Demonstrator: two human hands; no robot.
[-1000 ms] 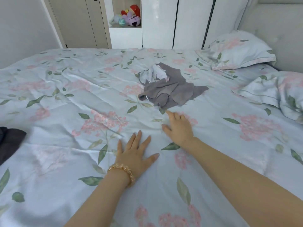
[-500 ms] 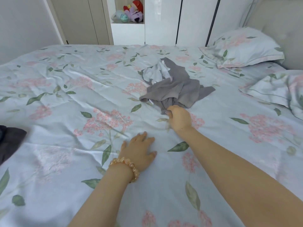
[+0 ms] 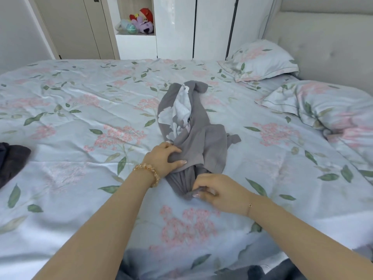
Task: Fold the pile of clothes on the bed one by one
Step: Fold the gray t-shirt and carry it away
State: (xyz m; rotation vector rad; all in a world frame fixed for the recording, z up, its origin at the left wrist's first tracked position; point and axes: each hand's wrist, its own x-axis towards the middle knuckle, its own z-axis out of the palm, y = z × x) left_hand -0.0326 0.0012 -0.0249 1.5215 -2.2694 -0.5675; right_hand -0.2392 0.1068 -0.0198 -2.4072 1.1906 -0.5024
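grey garment (image 3: 203, 142) lies bunched and drawn out in a long rope across the middle of the bed (image 3: 80, 122), its far end pointing to 12 o'clock and its near end gathered toward 6 o'clock. some white cloth (image 3: 182, 109) is tangled in its upper half; whether that is a lining, a print or a separate piece i cannot tell.

the right hand (image 3: 219, 191) has its fingers curled and pinches the near tip of the fabric at about 5 o'clock from the bundle's middle. the left hand (image 3: 164, 158), with a bead bracelet (image 3: 148, 172) at the wrist, grips a fold on the bundle's 8 o'clock side, thumb laid over the cloth.

the cloth looks thin, light and limp, so it should drape and twist rather than keep a shape, and it will likely slide easily on the smooth floral cover. lifting from one pinch would only lengthen the rope; a better hold, i think, is at two corners of a hem or at the shoulders, well apart, so the piece shakes flat. the white part may drop out if it is loose.

a dark garment (image 3: 12, 160) sits at the bed's 9 o'clock edge, and two pillows (image 3: 260, 61) lie toward 2 o'clock.
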